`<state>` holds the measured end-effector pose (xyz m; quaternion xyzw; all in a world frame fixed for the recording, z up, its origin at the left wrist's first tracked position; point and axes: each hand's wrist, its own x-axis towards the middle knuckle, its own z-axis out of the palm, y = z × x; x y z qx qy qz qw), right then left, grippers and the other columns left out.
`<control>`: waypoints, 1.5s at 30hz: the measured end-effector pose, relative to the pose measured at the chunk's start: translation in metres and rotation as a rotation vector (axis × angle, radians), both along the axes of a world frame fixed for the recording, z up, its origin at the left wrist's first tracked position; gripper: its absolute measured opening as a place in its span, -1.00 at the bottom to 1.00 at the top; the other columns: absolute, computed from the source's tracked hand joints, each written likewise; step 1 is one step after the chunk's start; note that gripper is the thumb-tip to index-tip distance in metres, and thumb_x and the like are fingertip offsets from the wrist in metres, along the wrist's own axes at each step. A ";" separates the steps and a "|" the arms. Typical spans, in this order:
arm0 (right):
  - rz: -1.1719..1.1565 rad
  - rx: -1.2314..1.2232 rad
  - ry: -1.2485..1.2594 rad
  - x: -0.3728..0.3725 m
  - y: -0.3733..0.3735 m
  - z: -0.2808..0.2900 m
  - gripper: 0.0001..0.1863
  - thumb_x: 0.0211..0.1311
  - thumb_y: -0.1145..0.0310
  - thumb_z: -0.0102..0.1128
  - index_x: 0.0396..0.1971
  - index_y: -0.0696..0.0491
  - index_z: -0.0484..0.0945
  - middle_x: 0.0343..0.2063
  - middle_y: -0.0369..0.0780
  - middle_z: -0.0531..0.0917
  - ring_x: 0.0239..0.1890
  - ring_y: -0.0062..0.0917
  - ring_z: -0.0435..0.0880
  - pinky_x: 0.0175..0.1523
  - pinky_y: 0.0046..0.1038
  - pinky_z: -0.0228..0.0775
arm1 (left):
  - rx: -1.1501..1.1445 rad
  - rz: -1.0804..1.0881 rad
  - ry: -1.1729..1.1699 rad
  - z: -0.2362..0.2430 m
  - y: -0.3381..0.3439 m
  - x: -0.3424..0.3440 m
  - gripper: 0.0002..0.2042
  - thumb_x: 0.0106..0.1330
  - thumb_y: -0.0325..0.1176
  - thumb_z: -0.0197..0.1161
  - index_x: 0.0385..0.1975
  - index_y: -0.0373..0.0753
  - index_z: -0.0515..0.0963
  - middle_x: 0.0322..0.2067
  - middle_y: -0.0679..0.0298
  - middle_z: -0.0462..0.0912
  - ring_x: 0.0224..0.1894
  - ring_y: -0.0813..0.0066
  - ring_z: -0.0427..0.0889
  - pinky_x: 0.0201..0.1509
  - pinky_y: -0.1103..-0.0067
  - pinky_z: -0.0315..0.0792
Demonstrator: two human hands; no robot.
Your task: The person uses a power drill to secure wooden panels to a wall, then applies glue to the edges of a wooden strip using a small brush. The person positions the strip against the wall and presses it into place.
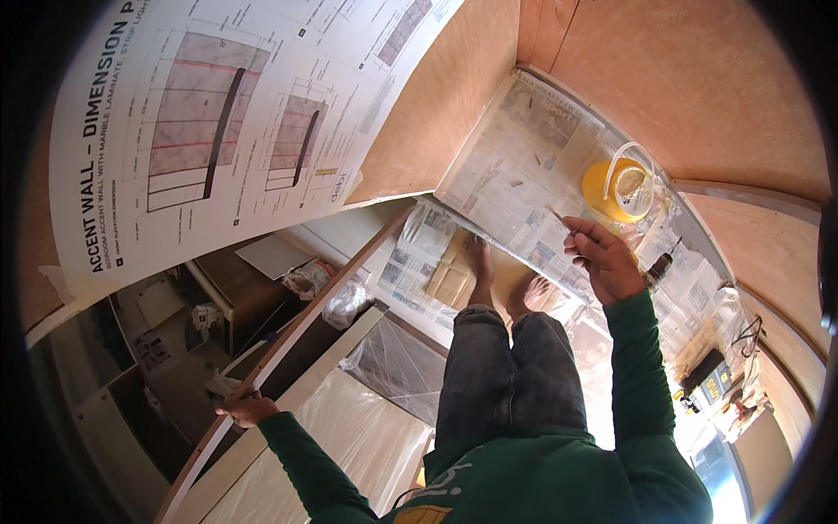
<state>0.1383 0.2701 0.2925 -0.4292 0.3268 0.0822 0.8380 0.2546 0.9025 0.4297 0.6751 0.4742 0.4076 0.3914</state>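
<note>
Right hand (pixel 602 253), right of centre: fingers pinching small thin piece (pixel 558 217), free end pointing toward upper left, kind hard to make out. Left hand (pixel 249 409), lower left: fingers clamping long board (pixel 328 299), axis slanting toward upper centre.

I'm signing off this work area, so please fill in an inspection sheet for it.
Surface: floor covered with newspaper sheets.
Job's things: small slim item, kind unclear; long brown-edged panel.
Clutter: yellow bucket with a white handle; dark tool with a slim bit; crumpled clear plastic.
Grippers: bare hands; right hand pinches the slim item, left hand is curled over the panel's edge.
Cables: thin black loops at right, possibly a cable.
Surroundings: wood-faced walls; large printed drawing sheet on the left wall.
</note>
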 end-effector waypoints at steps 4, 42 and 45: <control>0.009 -0.003 0.005 0.000 0.004 -0.003 -0.60 0.46 0.34 0.18 0.22 0.14 0.52 -0.20 -0.35 0.68 -0.15 -0.70 0.57 0.01 -0.59 0.32 | 0.028 0.023 0.034 -0.002 -0.035 0.003 -0.13 0.42 0.37 -0.18 -0.05 -0.58 0.51 -0.15 -0.10 0.63 -0.30 0.13 0.68 -0.22 0.41 0.63; 0.099 -0.110 0.037 0.000 0.014 -0.021 -0.63 0.44 0.29 0.19 0.16 0.11 0.57 -0.19 -0.35 0.67 -0.12 -0.66 0.52 0.08 -0.54 0.30 | -0.018 -0.018 0.148 -0.055 -0.008 -0.043 -0.27 0.45 0.35 -0.21 -0.20 -0.34 0.52 -0.33 0.13 0.61 -0.33 0.26 0.65 -0.31 0.47 0.52; 0.105 -0.117 0.035 -0.002 0.014 -0.024 -0.63 0.45 0.28 0.18 0.16 0.09 0.57 -0.19 -0.35 0.67 -0.13 -0.66 0.51 0.05 -0.55 0.29 | -0.048 -0.020 0.144 -0.056 -0.008 -0.043 -0.27 0.45 0.34 -0.20 -0.19 -0.38 0.50 -0.33 0.10 0.60 -0.36 0.27 0.61 -0.33 0.45 0.50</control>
